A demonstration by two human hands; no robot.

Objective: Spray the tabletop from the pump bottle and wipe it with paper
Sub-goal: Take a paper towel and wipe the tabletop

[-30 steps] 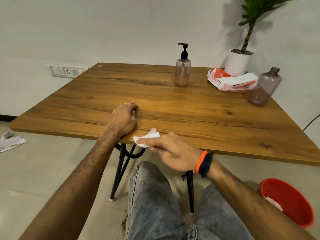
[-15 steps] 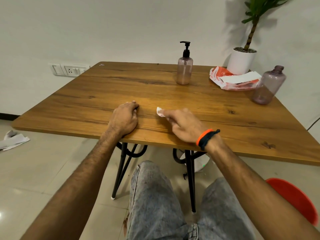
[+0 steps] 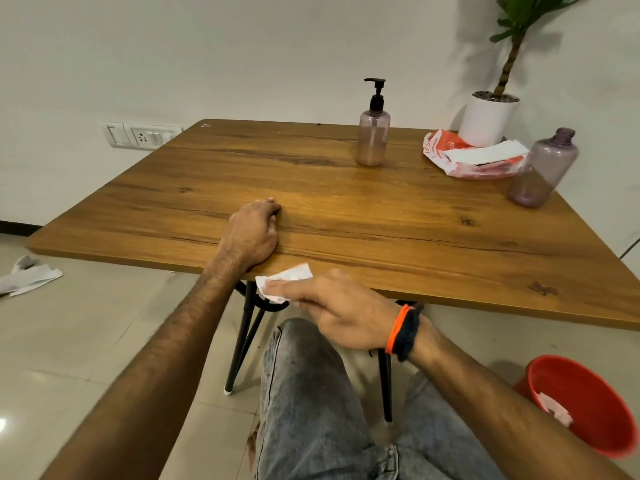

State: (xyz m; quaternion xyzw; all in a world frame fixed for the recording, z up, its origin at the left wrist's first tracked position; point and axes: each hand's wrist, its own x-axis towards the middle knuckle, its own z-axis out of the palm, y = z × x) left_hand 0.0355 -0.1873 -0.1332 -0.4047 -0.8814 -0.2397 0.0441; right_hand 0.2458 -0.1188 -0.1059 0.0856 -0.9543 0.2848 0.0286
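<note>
A wooden tabletop point(image 3: 346, 209) fills the middle of the head view. The pump bottle point(image 3: 373, 133), tinted with a black pump, stands upright near the far edge. My right hand point(image 3: 332, 306), with orange and black wristbands, presses a crumpled white paper point(image 3: 284, 279) flat against the table's near edge, fingers stretched over it. My left hand point(image 3: 254, 233) rests as a loose fist on the tabletop just left of the paper, holding nothing.
A second tinted bottle point(image 3: 543, 168) stands at the right side, behind it a red-and-white pack of paper point(image 3: 474, 155) and a white plant pot point(image 3: 488, 117). A red bucket point(image 3: 585, 403) sits on the floor at right; used paper point(image 3: 29, 278) lies on the floor at left.
My right hand has dragged the paper back from the middle of the tabletop to the near edge. The left hand has stayed where it was.
</note>
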